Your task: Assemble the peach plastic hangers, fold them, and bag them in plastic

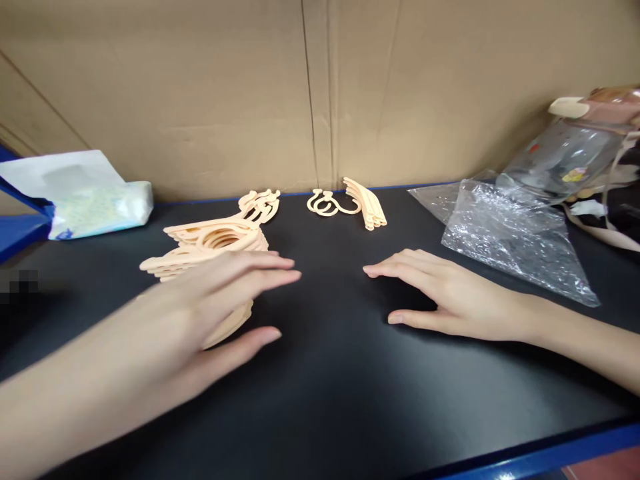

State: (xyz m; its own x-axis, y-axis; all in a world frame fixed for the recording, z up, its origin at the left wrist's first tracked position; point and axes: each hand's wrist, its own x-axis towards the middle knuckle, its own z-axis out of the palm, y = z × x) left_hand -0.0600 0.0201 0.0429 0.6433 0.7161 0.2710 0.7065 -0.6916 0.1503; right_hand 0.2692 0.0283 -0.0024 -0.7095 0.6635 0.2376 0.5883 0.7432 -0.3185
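My left hand (215, 307) is held over the near part of a stack of cream plastic hangers (215, 237), hiding some of it. Its fingers are stretched out with the thumb apart, and nothing is in them. Whether it touches the stack I cannot tell. The hooks of the stacked hangers fan out toward the back. On the right, my right hand (440, 293) is low over the black tabletop, fingers extended and thumb spread, holding nothing. Beyond both hands lie several loose cream hooks (325, 203) and a small bundle of curved cream hanger pieces (367, 203).
Crumpled clear plastic bags (505, 233) lie at the right, by a transparent bottle (565, 157) with a pinkish lid. A white and pale-green soft pack (100, 207) sits at the back left. Cardboard (225, 100) walls off the back of the black table (340, 400).
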